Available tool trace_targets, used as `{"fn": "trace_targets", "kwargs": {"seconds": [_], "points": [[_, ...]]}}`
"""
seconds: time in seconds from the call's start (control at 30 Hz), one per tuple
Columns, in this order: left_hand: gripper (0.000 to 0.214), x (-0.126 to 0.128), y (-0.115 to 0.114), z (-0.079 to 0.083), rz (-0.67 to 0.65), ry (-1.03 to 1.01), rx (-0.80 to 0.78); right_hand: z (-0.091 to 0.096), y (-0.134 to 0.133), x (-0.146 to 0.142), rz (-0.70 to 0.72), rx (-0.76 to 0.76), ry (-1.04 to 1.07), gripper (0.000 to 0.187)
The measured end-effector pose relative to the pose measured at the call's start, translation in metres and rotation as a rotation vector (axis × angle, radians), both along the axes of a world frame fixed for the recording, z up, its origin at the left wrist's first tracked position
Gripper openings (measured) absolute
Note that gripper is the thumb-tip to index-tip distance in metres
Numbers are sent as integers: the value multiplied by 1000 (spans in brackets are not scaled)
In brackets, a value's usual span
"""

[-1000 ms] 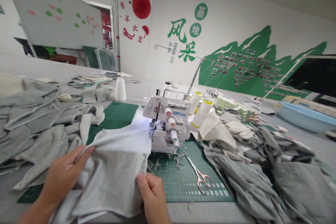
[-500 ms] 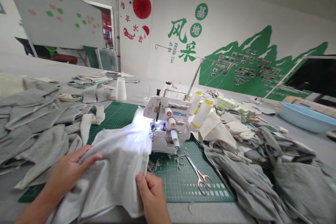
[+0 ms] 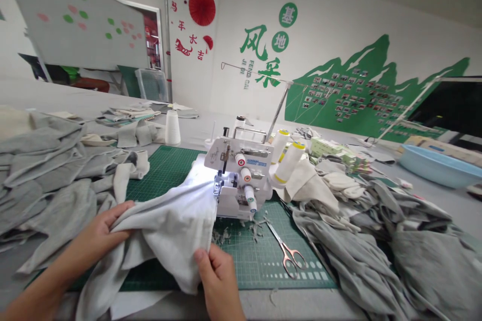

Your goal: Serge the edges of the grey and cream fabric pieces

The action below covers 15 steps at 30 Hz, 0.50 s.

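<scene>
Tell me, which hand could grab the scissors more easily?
Probably the right hand: it pinches the pale knit cloth close to the scissors. The left hand grips the cloth farther away.

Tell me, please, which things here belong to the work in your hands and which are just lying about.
In the work: left hand, right hand, pale grey knit fabric, overlock machine, its white thread cones.

Lying about: rose-gold scissors, green cutting mat, grey fabric piles, fabric trimmings, blue plastic basin.

Pale grey knit fabric point(image 3: 171, 228), rumpled, far end running into presser foot point(image 3: 217, 186) of white overlock machine point(image 3: 243, 183).
</scene>
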<state>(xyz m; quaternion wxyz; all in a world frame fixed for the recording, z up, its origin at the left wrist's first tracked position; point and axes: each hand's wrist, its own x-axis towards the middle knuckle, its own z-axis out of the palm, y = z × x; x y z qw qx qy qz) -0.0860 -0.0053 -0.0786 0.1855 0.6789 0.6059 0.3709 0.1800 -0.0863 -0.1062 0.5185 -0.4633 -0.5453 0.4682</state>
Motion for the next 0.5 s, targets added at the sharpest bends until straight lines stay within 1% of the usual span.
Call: {"fn": "trace_targets", "kwargs": {"seconds": [0.1, 0.17, 0.23, 0.3, 0.5], "points": [[23, 3, -2, 4, -111, -255, -237, 0, 0, 0, 4, -7, -10, 54], [26, 5, -5, 8, -93, -367, -286, -1, 0, 0, 5, -7, -24, 53], [27, 5, -6, 11, -67, -398, -266, -1, 0, 0, 5, 2, -32, 52], [28, 5, -6, 12, -56, -380, -236, -1, 0, 1, 9, 9, -36, 51], [30, 3, -3, 9, -36, -335, -203, -2, -1, 0, 14, 20, -29, 49]]}}
